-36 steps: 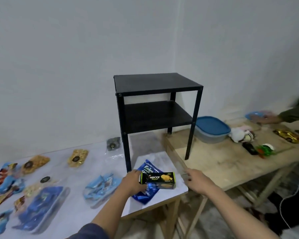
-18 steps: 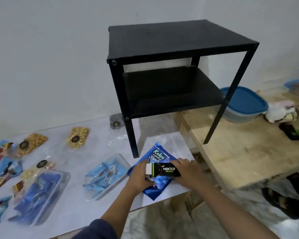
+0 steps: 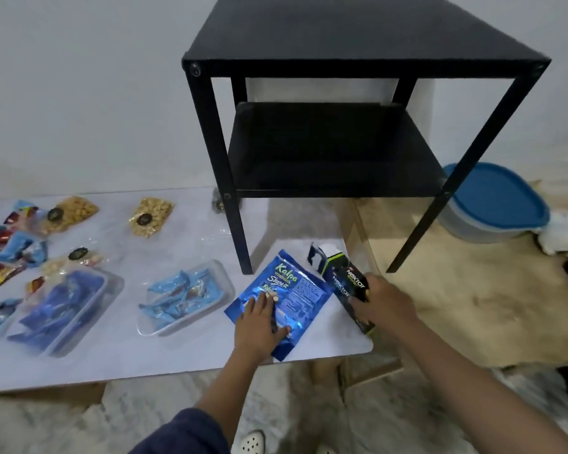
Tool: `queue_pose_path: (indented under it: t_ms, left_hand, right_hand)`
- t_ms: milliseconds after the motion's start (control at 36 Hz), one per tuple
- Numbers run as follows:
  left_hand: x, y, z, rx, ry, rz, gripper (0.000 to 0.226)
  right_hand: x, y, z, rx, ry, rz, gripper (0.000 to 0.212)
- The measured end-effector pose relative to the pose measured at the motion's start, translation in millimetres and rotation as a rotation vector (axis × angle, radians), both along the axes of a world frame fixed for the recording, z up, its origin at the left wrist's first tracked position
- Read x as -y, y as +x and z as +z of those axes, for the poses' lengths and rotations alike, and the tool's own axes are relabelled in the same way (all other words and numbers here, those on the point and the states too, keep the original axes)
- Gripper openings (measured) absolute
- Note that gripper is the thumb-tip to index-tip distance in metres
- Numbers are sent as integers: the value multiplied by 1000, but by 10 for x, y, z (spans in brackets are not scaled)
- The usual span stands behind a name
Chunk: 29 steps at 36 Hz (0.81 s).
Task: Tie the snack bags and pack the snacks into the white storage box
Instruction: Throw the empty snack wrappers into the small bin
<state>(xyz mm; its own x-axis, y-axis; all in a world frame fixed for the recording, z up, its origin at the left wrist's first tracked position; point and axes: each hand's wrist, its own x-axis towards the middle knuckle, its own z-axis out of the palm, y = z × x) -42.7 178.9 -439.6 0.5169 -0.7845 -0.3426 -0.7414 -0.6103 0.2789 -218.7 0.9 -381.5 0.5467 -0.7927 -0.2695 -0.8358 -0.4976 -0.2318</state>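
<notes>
A blue Kalpa snack bag [image 3: 295,286] lies flat near the right end of the white table [image 3: 184,352]. My left hand [image 3: 259,326] rests on the bag's lower half with its fingers spread. Just to the right, a black Nextar box [image 3: 343,281] lies at an angle with its end flap open. My right hand [image 3: 382,304] grips the box over its near end. A pale storage container with a blue lid [image 3: 495,204] stands on the wooden table [image 3: 456,309] at the right, behind a leg of the black stand.
A black two-tier stand [image 3: 335,139] straddles both tables just behind the bag and box. Two clear trays of blue-wrapped snacks [image 3: 187,296] [image 3: 63,306], bags of nuts [image 3: 151,216] and loose wrapped snacks [image 3: 10,247] lie to the left. A white soft toy [image 3: 563,231] sits far right.
The view has dropped closer to the table. The Nextar box moved from above the blue bag to its right, held only by my right hand. My left hand went down onto the bag.
</notes>
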Motion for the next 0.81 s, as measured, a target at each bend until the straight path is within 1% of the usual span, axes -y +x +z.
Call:
queue_pose_path:
  t_ms: [83,167,194,250,306,389,444,500,556,611,694,750,806]
  left_hand:
    - [20,-113,37,32,18,38,73]
    - [18,-107,72,29,-4,92,72]
    - [10,-78,77,16,1,130,76]
    - [-8,-8,66,-31,60,209,91]
    - [-13,51,55,-67,116,243,102]
    - [-9,76,69,-38,116,217,100]
    - [-12,49,93,-51,98,226,97]
    - [-32,19,98,-138,56,280,90]
    - [-57,7,92,-274,-7,333,73]
    - [-81,-7,90,-390,-47,335,59]
    - [-104,-65,84,-513,-110,337,39]
    - [-139,-146,90,-624,-125,381,31]
    - [-191,-238,82,-694,-142,417,30]
  right_hand:
    - [38,-23,-11,37,30,-53,44]
    - [31,-16,-25,55,22,-36,44]
    - [25,-14,-27,55,17,-26,44]
    - [7,-18,-27,47,13,-5,45]
    - [-6,-28,-21,34,5,4,47]
    - [-19,-50,-11,22,5,-1,49]
    - [-27,-66,-12,20,10,4,50]
    - [-33,-83,-23,23,11,13,52]
    - [-40,-101,-40,24,6,20,53]
    - [-52,-113,-64,31,2,28,53]
    - [-90,-123,-103,24,-9,50,55]
    - [-136,-136,-114,-6,-15,70,56]
    - [-188,-161,-115,-27,-14,97,57]
